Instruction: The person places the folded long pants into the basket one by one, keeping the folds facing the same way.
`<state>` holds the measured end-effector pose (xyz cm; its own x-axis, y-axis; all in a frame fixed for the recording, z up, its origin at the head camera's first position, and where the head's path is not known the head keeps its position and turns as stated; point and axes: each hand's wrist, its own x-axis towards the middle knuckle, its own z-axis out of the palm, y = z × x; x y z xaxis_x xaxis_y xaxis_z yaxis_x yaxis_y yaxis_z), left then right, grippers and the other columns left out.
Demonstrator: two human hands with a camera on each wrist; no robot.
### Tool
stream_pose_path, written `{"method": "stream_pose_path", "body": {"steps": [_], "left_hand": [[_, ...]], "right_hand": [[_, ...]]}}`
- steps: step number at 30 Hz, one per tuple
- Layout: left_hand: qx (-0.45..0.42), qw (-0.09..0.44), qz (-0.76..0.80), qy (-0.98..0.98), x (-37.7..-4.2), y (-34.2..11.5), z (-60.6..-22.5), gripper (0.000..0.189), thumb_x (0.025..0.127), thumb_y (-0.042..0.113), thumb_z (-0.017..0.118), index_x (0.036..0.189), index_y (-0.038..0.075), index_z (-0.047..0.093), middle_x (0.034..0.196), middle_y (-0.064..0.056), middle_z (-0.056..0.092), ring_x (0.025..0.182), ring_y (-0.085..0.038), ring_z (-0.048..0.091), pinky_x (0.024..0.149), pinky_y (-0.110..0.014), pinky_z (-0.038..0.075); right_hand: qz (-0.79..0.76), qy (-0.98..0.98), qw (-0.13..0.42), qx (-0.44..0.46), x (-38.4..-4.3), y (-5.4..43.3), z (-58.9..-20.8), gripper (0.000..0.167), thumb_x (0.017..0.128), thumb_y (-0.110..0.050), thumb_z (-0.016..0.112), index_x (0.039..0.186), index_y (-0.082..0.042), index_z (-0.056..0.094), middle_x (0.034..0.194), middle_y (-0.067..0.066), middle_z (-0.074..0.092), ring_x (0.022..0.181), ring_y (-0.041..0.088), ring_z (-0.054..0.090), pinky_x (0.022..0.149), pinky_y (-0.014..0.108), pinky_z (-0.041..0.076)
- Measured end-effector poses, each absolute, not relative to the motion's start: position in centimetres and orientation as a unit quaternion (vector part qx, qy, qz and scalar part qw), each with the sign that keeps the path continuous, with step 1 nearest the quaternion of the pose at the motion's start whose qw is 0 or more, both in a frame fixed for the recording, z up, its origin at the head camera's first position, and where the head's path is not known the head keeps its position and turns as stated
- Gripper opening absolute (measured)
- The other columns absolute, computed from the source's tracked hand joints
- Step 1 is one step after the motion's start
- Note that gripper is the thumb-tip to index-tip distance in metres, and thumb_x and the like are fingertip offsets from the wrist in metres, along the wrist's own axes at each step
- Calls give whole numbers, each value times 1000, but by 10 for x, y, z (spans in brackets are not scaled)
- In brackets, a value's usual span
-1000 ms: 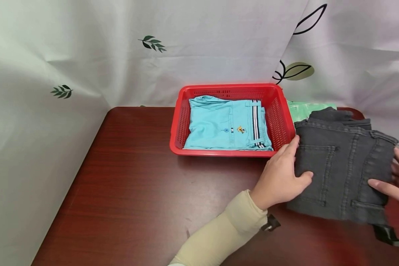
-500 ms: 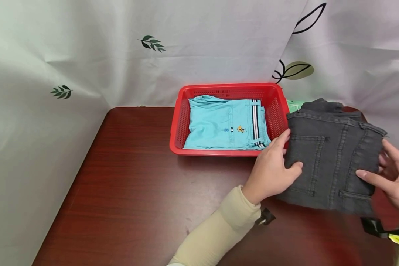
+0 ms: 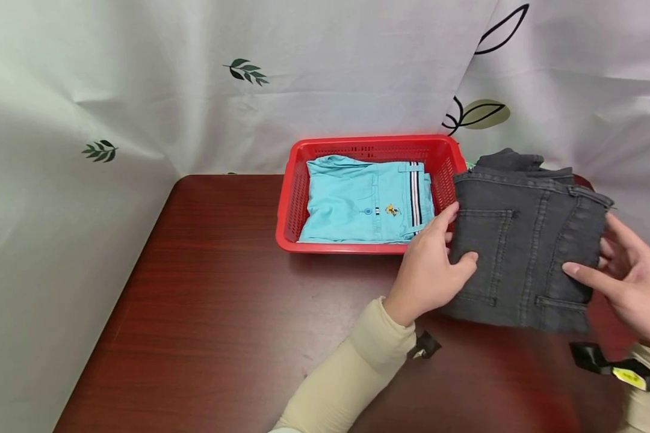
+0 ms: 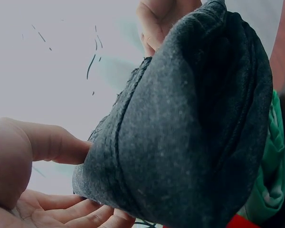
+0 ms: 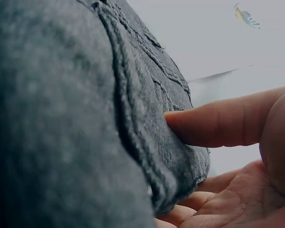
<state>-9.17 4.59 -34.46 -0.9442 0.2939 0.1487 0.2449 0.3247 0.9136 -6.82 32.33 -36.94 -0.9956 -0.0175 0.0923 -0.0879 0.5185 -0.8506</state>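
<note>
Dark grey folded jeans (image 3: pixel 525 246) are held up between both hands, right of the red basket, pocket side showing. My left hand (image 3: pixel 430 264) grips their left edge, thumb on the front and fingers behind. On the opposite edge my right hand (image 3: pixel 631 273) pinches them the same way, as the thumb (image 5: pixel 218 121) in the right wrist view shows. The red basket (image 3: pixel 346 248) contains folded light-blue trousers (image 3: pixel 352 201) with a striped waistband. The jeans' left edge and my left fingertips overlap the basket's right front corner in the head view.
A green cloth or bag (image 4: pixel 270 171) lies beyond the jeans, mostly hidden in the head view. The brown wooden table (image 3: pixel 211 319) extends left and in front of the basket. White leaf-printed curtain (image 3: pixel 195 90) hangs behind and at the left.
Both hands have moved left and slightly away from the body with the jeans, closer to the basket. The jeans now cover more of the green item. The basket and blue trousers stay put.
</note>
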Motion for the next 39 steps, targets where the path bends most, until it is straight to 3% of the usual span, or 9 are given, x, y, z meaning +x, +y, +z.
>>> {"method": "stream_pose_path", "body": {"steps": [3,6,9,12,15,22,29,34,39], "left_hand": [[158,18,560,813,-93,44,-343,73,89,18,71,155,15,39,147,5,50,110,-3,59,88,-15,49],[151,16,561,814,-93,41,-342,71,91,17,69,155,15,39,148,5,49,110,-3,59,88,-16,49],[146,15,563,814,-94,39,-341,72,91,17,69,155,15,38,148,5,49,110,-3,59,88,-17,49],[142,14,567,811,-94,37,-340,72,91,16,69,156,15,38,146,3,51,111,-4,59,89,-18,50],[138,13,571,809,-95,35,-339,72,91,16,70,156,16,37,146,3,50,112,-5,58,89,-19,51],[127,5,570,812,-95,28,-336,71,92,15,69,156,17,38,148,2,49,111,-8,60,89,-22,51],[122,-15,570,812,-98,21,-334,69,92,14,68,155,15,40,146,0,51,109,-9,61,88,-23,52],[109,-22,577,809,-102,14,-332,68,92,12,68,154,15,42,146,0,51,111,-9,61,90,-24,52],[107,-33,588,801,-106,6,-332,67,92,9,67,154,14,43,148,0,49,114,-12,62,93,-26,52]], "right_hand": [[482,-876,20,8,-68,319,-365,91,100,2,55,161,-30,-5,167,8,14,144,4,33,91,3,39],[474,-881,4,-17,-67,314,-363,91,103,-8,55,158,-34,-12,166,13,-3,152,20,8,94,-2,27],[482,-876,3,-11,-70,312,-360,92,102,-6,56,159,-34,-10,167,13,5,149,11,22,94,1,34],[492,-870,10,5,-74,310,-357,93,100,-1,58,161,-32,-5,165,6,24,130,-8,43,86,4,42],[501,-865,11,12,-77,307,-354,93,98,2,59,161,-30,-2,160,0,34,112,-18,48,84,5,45],[513,-858,2,2,-79,301,-349,92,97,1,62,162,-26,3,149,-11,44,107,-19,52,81,4,44],[621,-784,-3,14,-83,290,-349,91,96,5,62,162,-25,8,152,-4,43,116,-10,54,80,8,49],[720,-693,5,39,-90,278,-348,86,90,15,64,159,-19,26,131,-4,60,104,1,67,71,18,56],[753,-657,5,36,-94,266,-347,90,88,19,62,160,-15,20,127,-5,64,104,4,68,73,18,56]]}}
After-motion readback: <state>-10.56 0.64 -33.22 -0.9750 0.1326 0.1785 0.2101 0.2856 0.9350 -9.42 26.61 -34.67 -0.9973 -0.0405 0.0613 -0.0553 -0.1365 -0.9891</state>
